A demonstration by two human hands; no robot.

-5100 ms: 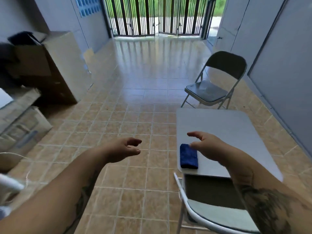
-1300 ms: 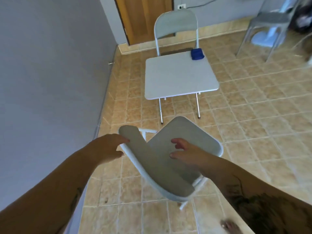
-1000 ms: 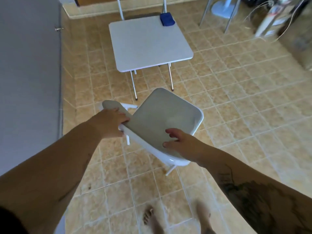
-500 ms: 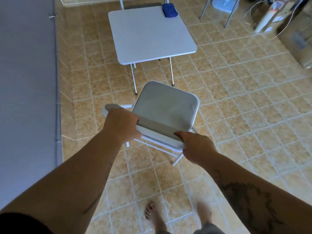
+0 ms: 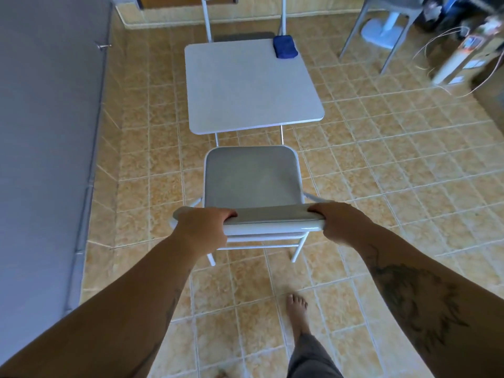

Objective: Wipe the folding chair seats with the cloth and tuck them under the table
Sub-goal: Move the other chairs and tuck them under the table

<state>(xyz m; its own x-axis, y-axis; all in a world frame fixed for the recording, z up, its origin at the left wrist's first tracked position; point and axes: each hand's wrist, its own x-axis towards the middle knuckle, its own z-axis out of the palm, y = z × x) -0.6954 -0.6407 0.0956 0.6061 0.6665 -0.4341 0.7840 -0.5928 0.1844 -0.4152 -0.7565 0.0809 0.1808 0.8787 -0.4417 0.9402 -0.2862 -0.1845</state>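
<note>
A grey folding chair (image 5: 251, 178) stands right in front of me, its seat facing the small white table (image 5: 245, 88). My left hand (image 5: 203, 227) grips the left end of its backrest and my right hand (image 5: 341, 222) grips the right end. The chair's front edge sits just short of the table's near edge. On the table's far right corner lies the folded blue cloth (image 5: 284, 47). A second folding chair (image 5: 242, 23) stands at the table's far side, its seat partly under the tabletop.
A grey wall (image 5: 46, 132) runs along the left. At the back right are another chair's legs (image 5: 381, 36), a fan base (image 5: 381, 31), boxes and loose cables (image 5: 463, 58). My bare foot (image 5: 297, 312) is on the tiled floor behind the chair.
The chair has been swung round from a tilted, skewed pose and now faces the table squarely. Both hands have shifted onto the top of the backrest. The table appears nearer.
</note>
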